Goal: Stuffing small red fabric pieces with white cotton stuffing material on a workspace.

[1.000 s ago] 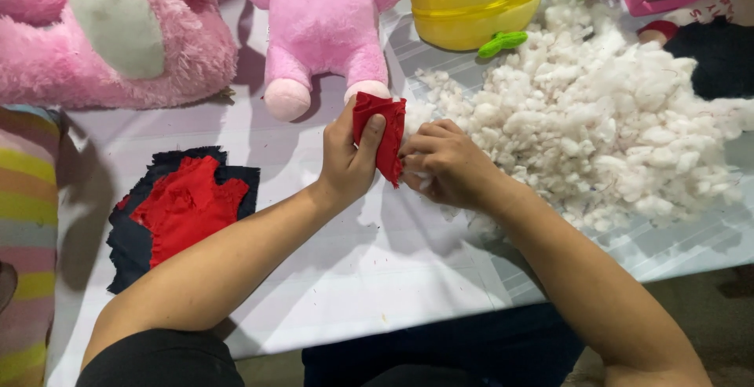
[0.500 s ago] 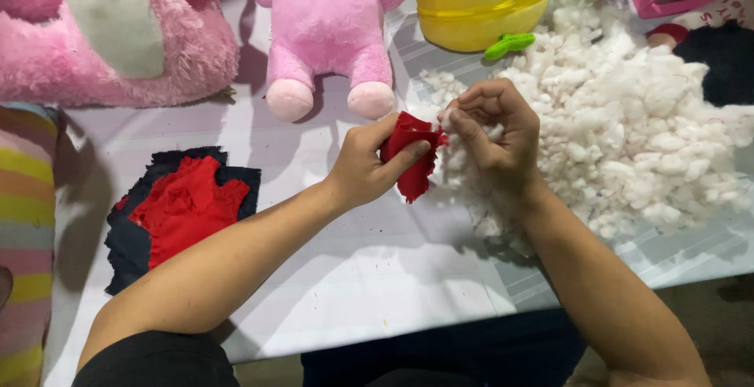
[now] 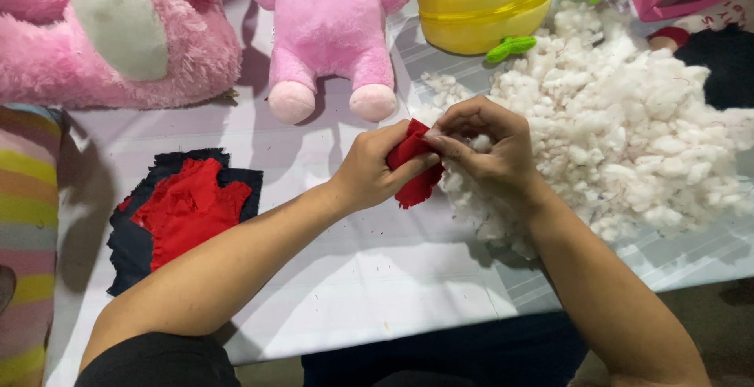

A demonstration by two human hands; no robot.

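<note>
Mid-stuffing, I judge: my left hand (image 3: 369, 173) clamps the red fabric piece (image 3: 414, 168), right hand (image 3: 487, 147) pinches white stuffing (image 3: 628, 135) at its 3 o'clock opening; flat red pieces (image 3: 184, 210) at 9 o'clock untouched.

No packages, labels, signs or screens can be made out anywhere in this view.

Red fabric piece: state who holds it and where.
The left hand pinches the red fabric piece at its upper edge; the right hand holds white stuffing.
</note>
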